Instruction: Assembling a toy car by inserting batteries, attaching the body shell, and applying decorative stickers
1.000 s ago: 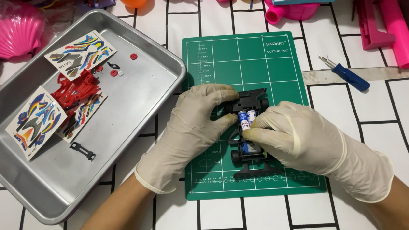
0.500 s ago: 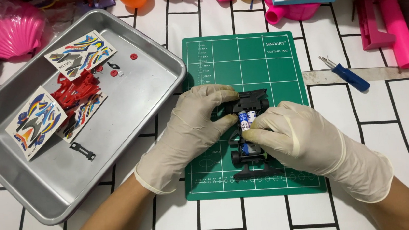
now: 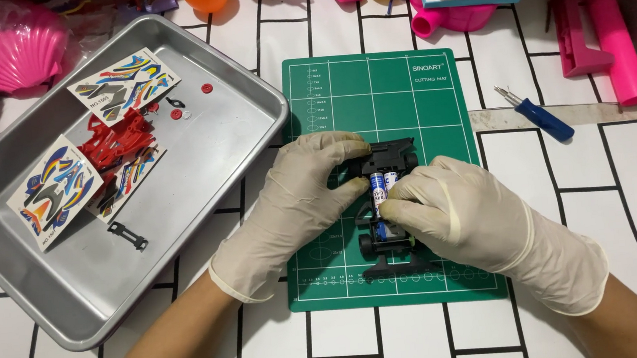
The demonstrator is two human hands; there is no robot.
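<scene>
A small black toy car chassis [image 3: 386,158] lies on a green cutting mat [image 3: 387,88], with two blue and white batteries [image 3: 380,183] seated in its middle. My left hand [image 3: 301,196], in a pale glove, grips the chassis from the left side. My right hand [image 3: 460,213], also gloved, lies over the right side of the chassis with its fingertips pressing on the batteries. The rear of the chassis is partly hidden under my right hand.
A metal tray [image 3: 245,132] at the left holds sticker sheets [image 3: 122,85], a red car body [image 3: 112,147], small red parts and a black clip [image 3: 128,235]. A blue screwdriver [image 3: 543,117] lies right of the mat. Pink and orange toys line the far edge.
</scene>
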